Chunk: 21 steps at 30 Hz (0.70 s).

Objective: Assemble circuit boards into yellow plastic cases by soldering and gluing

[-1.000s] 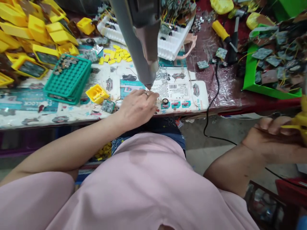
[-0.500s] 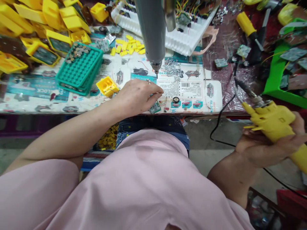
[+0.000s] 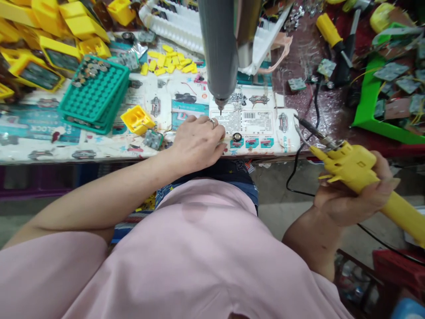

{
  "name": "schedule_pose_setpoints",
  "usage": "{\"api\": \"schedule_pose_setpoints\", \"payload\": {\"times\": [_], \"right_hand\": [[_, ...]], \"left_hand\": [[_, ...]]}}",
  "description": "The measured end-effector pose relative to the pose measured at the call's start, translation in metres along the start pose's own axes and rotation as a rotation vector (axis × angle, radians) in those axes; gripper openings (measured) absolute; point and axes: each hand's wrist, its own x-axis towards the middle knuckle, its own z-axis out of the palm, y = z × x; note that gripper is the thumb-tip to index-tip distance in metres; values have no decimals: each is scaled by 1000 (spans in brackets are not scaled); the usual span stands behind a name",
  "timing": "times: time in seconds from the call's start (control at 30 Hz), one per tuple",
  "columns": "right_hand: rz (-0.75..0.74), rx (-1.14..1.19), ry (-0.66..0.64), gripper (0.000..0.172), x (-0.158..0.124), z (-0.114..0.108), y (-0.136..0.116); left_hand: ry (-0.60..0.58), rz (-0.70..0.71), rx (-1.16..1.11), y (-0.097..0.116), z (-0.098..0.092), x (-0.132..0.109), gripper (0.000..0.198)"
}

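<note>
My left hand (image 3: pixel 201 141) is over the front edge of the table, its fingers curled together; what they hold, if anything, is hidden. Just right of it lies a small round black part (image 3: pixel 237 137). To its left are a yellow housing (image 3: pixel 137 119) and a small green circuit board (image 3: pixel 153 139). My right hand (image 3: pixel 361 195) is wrapped round a yellow soldering tool (image 3: pixel 353 164), whose dark tip points up and left over the table's right front part. A grey electric screwdriver (image 3: pixel 219 53) hangs just beyond my left hand, bit downward.
Teal trays (image 3: pixel 96 93) with small round parts stand at left, near piled yellow housings (image 3: pixel 46 62). Farther back are small yellow pieces (image 3: pixel 169 60), screws (image 3: pixel 237 98) and a white foam tray (image 3: pixel 172 29). A green bin (image 3: pixel 368 104) with boards stands at right. A black cable (image 3: pixel 292 177) hangs off the edge.
My right hand has brought the yellow tool left, its tip now over the table's white cover. My left hand has come nearer the front edge; the circuit board now shows left of it.
</note>
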Motion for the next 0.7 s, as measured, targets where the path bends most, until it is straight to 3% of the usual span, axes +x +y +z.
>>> {"api": "schedule_pose_setpoints", "payload": {"times": [0.17,0.37,0.47,0.6,0.7], "right_hand": [[51,5,-43,35,-1,-4,-4],[8,1,-75,38,-4,-7,-9],[-52,-133,-112,42,-8,-16,-19],[-91,-288,-421,39,-11,-25,-37],[-300,-256,-665,39,-7,-18,-44]], "left_hand": [[-88,28,-64,6,-5,5,26],[-109,422,-2,5,-6,12,30],[-99,461,21,3,-4,15,30],[-38,405,-23,2,-4,13,30],[2,414,-110,0,-2,10,29]]}}
